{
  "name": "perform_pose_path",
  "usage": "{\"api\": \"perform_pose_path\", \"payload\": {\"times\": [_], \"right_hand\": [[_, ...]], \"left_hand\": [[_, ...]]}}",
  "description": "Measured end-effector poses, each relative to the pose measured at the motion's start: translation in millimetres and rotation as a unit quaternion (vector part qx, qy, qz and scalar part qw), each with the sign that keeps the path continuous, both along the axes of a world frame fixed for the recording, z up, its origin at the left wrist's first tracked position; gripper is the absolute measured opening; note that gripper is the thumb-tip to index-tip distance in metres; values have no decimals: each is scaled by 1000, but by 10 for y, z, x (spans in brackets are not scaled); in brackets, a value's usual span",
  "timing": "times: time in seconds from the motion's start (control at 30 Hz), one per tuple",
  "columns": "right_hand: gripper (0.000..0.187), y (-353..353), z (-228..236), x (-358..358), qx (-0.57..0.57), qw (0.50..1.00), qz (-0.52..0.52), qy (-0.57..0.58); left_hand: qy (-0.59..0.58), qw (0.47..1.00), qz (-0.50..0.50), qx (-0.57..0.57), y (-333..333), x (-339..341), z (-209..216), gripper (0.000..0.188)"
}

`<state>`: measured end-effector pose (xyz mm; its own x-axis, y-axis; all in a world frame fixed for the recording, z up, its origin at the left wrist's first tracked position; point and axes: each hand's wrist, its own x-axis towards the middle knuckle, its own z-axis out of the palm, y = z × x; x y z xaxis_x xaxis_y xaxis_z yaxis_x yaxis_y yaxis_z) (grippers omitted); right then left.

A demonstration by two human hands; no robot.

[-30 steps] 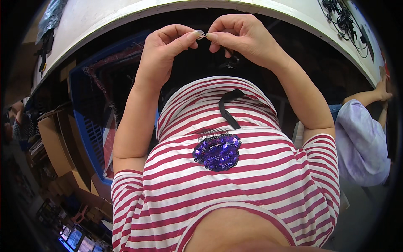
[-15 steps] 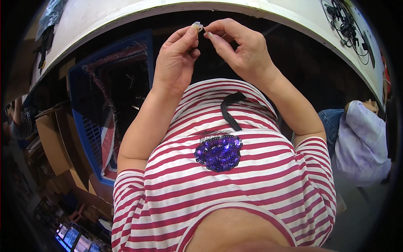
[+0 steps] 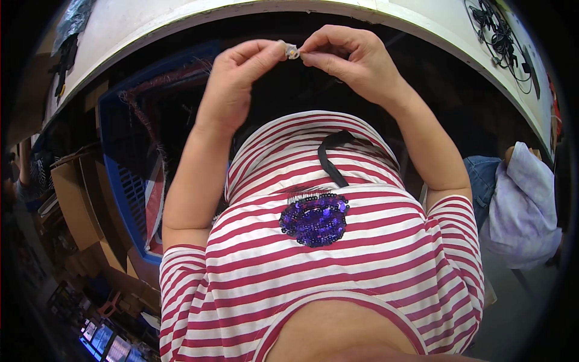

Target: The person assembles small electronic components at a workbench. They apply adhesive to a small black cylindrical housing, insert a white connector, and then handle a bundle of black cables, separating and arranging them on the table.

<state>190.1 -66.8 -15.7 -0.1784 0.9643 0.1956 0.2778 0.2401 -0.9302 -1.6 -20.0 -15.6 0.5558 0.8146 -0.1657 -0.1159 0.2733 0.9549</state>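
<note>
Up near the table's edge, my left hand (image 3: 237, 72) pinches a small, clear-whitish piece (image 3: 292, 52) between thumb and forefinger. A yellowish spot shows on it, but it is too small for me to tell its kind. My right hand (image 3: 359, 60) is closed in a pinch at the piece's right side, thumb and forefinger meeting right against it. Whether the right fingertips grip the piece itself or something finer on it is hidden. Both hands are held in the air, in front of the striped shirt (image 3: 319, 271).
A white table (image 3: 241, 11) curves along the far side, with black cables (image 3: 494, 36) at its right. Left of me stands a blue plastic basket (image 3: 123, 181) holding dark and reddish fabric, beside cardboard boxes (image 3: 75, 205). Another person's tie-dyed top (image 3: 522, 211) shows at right.
My left hand has shifted left and turned, its forearm swinging outward. My right hand has moved slightly right. The small piece has come down and right, now touching the right fingertips.
</note>
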Motion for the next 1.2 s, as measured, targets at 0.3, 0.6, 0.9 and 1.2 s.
{"api": "perform_pose_path", "payload": {"times": [0.3,0.6,0.9,1.2], "right_hand": [[14,31,100,74,-64,997,39,-33],[10,-56,-81,-107,190,972,-107,-92],[9,-23,-164,-198,292,932,-135,-166],[10,-8,-85,-309,252,951,-114,-140]], "left_hand": [[186,962,-163,113,214,-24,127,18],[-10,1000,-17,13,119,58,-116,12],[-49,994,-5,-93,99,-12,-97,13],[-29,999,-25,-36,61,-126,4,14]]}}
